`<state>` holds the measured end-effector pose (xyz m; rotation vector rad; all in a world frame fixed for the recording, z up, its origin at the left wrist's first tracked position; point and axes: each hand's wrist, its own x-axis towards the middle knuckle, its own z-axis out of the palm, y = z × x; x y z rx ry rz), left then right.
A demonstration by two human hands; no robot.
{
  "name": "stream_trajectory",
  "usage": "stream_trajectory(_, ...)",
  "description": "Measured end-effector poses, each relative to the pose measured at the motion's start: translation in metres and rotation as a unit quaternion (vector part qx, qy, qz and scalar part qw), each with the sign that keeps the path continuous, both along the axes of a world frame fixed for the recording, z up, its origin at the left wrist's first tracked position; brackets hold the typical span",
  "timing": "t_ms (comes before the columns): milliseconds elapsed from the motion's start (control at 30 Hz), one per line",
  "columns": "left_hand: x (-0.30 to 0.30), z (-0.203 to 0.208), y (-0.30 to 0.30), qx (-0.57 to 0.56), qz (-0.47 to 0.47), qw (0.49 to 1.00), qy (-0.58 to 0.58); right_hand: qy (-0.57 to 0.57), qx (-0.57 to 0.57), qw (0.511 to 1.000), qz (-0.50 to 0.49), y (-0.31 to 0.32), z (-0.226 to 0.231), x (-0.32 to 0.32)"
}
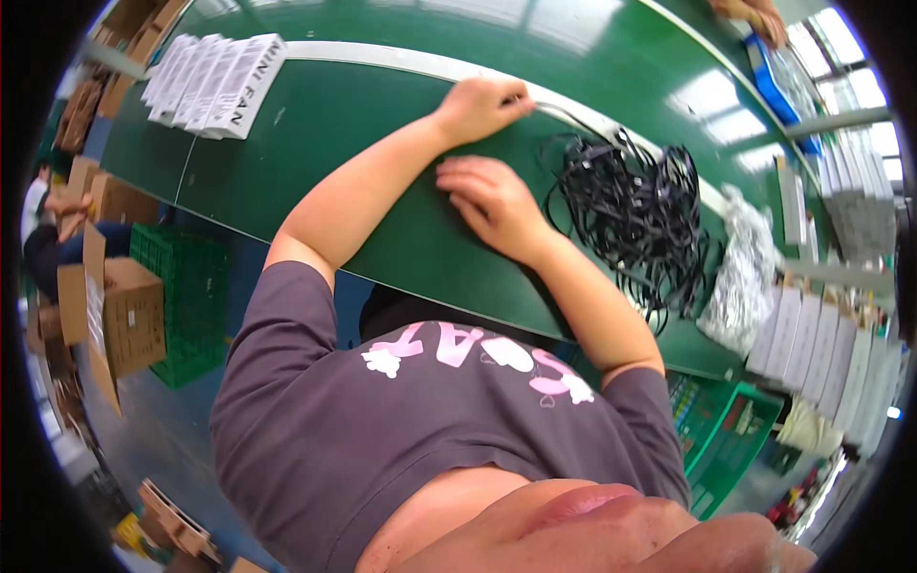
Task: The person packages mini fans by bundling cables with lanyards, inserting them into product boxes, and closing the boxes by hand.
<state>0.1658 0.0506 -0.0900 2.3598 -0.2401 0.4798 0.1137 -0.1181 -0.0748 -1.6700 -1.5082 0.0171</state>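
Observation:
My left hand [482,109] reaches across the green table [401,224] to its far white edge strip. Thumb and fingers are pinched on a thin black cord [559,111], which trails to the right toward a tangled heap of flat black cords [635,220]. What kind of cord it is, I cannot tell. Nearer to me, my right hand [495,202] lies low over the tabletop, fingers stretched to the left with nothing in them. The heap sits just right of this hand, apart from it.
White printed boxes [215,86] stand in a leaning row at the far left. Crumpled clear plastic bags [740,277] lie right of the heap. Green crates [181,301] and an open carton [129,310] are on the floor at left. Another person's hand [755,17] shows at the far right.

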Motion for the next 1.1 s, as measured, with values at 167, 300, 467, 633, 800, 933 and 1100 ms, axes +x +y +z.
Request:
stream_trajectory(167,0.005,-0.002,0.006,-0.219,-0.031,0.974,0.037,-0.126,-0.036,0.971,-0.203,-0.035,0.035,0.031)
stream_trajectory(300,-0.004,0.049,0.012,-0.386,-0.053,0.921,-0.008,-0.229,-0.224,0.901,-0.292,-0.089,-0.001,0.049)
stream_trajectory(467,-0.044,0.143,0.065,-0.493,-0.004,0.808,-0.324,-0.229,-0.161,0.883,-0.376,-0.115,-0.005,0.059)
stream_trajectory(633,-0.102,0.192,0.1,-0.515,-0.011,0.74,-0.433,-0.189,-0.127,0.882,-0.413,-0.127,0.005,0.073)
stream_trajectory(800,-0.132,0.208,0.089,-0.487,0.093,0.685,-0.534,-0.22,-0.152,0.836,-0.479,-0.15,0.052,0.094)
stream_trajectory(933,-0.155,0.21,0.132,-0.495,0.033,0.666,-0.557,-0.104,-0.113,0.885,-0.44,-0.18,0.104,0.108)
stream_trajectory(1100,-0.14,0.209,0.093,-0.279,0.109,0.848,-0.438,-0.118,-0.276,0.886,-0.353,-0.178,0.164,0.094)
